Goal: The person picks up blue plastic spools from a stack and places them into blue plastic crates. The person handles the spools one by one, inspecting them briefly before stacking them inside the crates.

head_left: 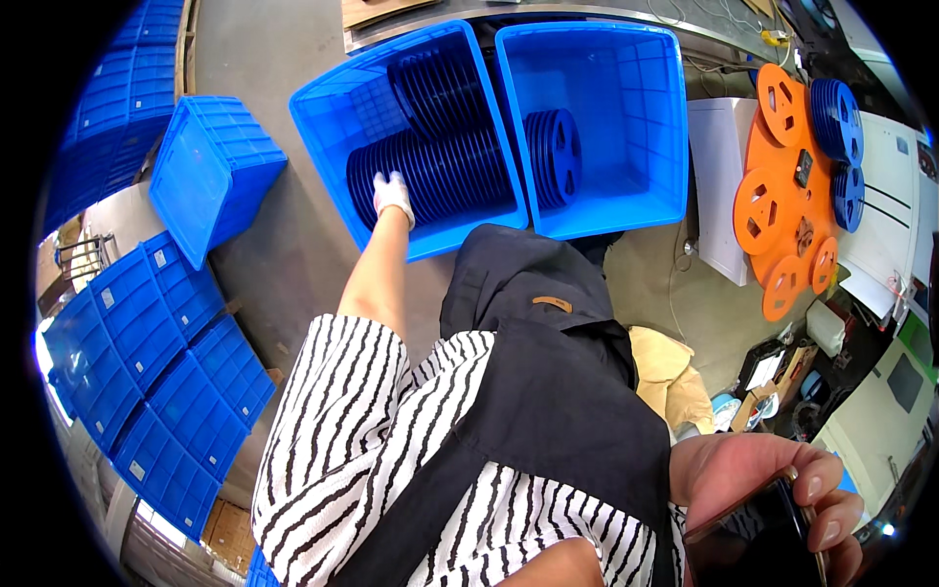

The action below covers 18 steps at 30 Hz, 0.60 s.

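Note:
My left hand (393, 198), in a white glove, reaches into the left blue bin (303, 137). Its visible fingers are apart and rest at the left end of a row of dark blue plastic reels (440, 178) standing on edge. I cannot make out whether any reel is gripped. Behind that row lies a second, shorter row of reels (440, 88). The right blue bin (631, 117) holds a small stack of blue reels (559, 161) against its left wall. At the lower right my right hand (782, 479) is closed around a dark, glossy smartphone (753, 538), partly cut off.
A tilted blue bin (201, 181) stands at the left, near stacked blue crates (161, 352). To the right are orange reels (768, 210), more blue reels (834, 122) and a white box (722, 186). A metal-edged bench (587, 14) runs behind the bins; cables trail nearby.

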Tool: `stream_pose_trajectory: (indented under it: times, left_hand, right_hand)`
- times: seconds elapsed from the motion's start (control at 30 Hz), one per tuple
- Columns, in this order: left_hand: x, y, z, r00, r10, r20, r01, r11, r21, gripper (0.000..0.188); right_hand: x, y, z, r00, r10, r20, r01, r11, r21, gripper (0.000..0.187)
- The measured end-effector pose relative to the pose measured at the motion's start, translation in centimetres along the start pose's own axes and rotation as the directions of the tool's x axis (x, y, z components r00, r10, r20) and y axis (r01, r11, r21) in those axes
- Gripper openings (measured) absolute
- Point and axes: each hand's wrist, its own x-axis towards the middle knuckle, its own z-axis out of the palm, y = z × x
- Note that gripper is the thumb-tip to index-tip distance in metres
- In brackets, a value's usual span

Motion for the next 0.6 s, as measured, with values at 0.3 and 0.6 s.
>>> stream_pose_trajectory:
  times: [0.3,0.6]
  left_hand:
    - [2.7,-13.8,5.2,0.885,-0.159,0.438,0.185,0.982,-0.019,0.037]
    - [-0.2,-12.2,12.4,0.797,0.064,0.601,-0.143,0.986,0.085,0.040]
  right_hand:
    - [-0.1,0.8,-3.0,1.000,0.013,0.015,-0.014,0.999,0.039,0.041]
    - [0.4,4.0,-6.6,0.973,0.229,-0.020,-0.227,0.972,0.062,0.038]
